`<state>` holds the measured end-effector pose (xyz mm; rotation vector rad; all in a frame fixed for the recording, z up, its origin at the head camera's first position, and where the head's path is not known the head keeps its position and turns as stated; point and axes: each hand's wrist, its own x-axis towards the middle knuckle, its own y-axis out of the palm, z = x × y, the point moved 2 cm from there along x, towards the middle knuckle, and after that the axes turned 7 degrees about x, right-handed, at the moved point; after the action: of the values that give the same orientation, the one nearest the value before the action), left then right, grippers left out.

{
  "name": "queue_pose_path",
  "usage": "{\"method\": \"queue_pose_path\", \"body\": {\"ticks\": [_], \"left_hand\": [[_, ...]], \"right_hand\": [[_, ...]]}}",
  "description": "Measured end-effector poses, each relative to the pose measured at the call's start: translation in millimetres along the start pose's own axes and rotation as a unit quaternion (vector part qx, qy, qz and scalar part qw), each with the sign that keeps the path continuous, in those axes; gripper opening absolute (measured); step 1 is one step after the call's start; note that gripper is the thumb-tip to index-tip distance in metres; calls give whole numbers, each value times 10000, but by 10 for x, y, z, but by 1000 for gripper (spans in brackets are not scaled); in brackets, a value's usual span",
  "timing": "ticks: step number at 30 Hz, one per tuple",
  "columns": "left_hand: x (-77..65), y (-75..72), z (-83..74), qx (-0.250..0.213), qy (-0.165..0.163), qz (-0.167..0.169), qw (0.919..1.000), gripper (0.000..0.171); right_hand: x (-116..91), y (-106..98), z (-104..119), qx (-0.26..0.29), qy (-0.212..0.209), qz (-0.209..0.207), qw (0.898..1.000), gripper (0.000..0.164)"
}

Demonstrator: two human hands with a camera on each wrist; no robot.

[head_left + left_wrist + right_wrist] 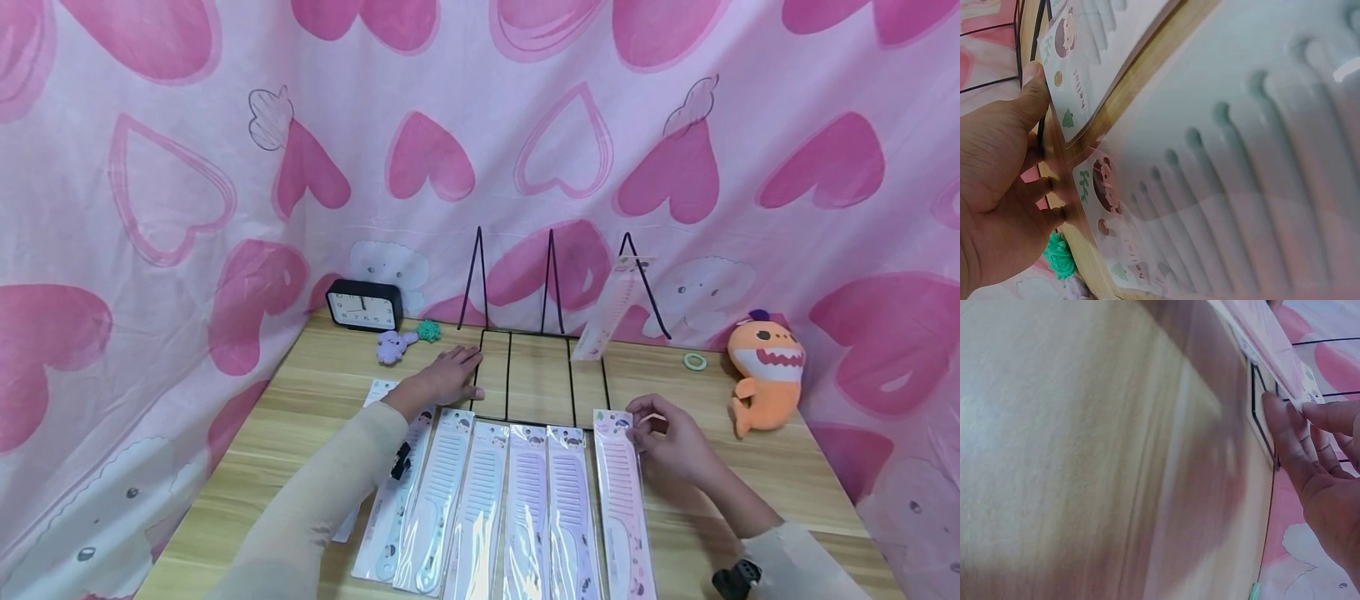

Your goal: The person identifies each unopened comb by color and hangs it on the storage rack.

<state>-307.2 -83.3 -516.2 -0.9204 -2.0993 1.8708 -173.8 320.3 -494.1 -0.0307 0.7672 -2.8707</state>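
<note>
In the head view my right hand [670, 437] pinches the top right edge of a packaged pink comb [624, 508], at the right end of a row of packs. The right wrist view has my thumb and fingers [1329, 419] on that pack's edge. My left hand [448, 377] lies with fingers extended by the left side of a black wire rack [507, 375]. Below it lie packaged blue combs [442, 479], a pale comb pack [480, 492] and purple comb packs [527, 492]. Another comb pack [609, 312] leans upright against the rack's right prong.
A black alarm clock [365, 306] stands at the back left beside a small purple toy [392, 346] and a green spiky ball [429, 330]. On the right are a light green ring [694, 362] and an orange shark plush [765, 375]. Heart-patterned pink cloth [431, 158] hangs behind the wooden table.
</note>
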Motion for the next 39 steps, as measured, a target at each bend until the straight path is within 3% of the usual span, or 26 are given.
{"method": "queue_pose_path", "body": {"ticks": [5, 16, 23, 30, 39], "left_hand": [[-6, -6, -3, 4, 21, -9, 10000, 86], [18, 5, 29, 22, 0, -46, 10000, 86], [8, 7, 18, -67, -11, -8, 10000, 86], [-11, 14, 12, -72, -24, 2, 10000, 86], [0, 7, 14, -8, -44, 18, 10000, 87]], "right_hand": [[-12, -58, 72, 355, -186, -104, 9991, 37], [-55, -229, 367, 568, -1142, -783, 9887, 37], [-123, -347, 597, 266, -1309, -1322, 9822, 37], [-148, -407, 789, 333, -1809, -1693, 9683, 40], [-152, -431, 971, 508, -2511, -1814, 9494, 46]]}}
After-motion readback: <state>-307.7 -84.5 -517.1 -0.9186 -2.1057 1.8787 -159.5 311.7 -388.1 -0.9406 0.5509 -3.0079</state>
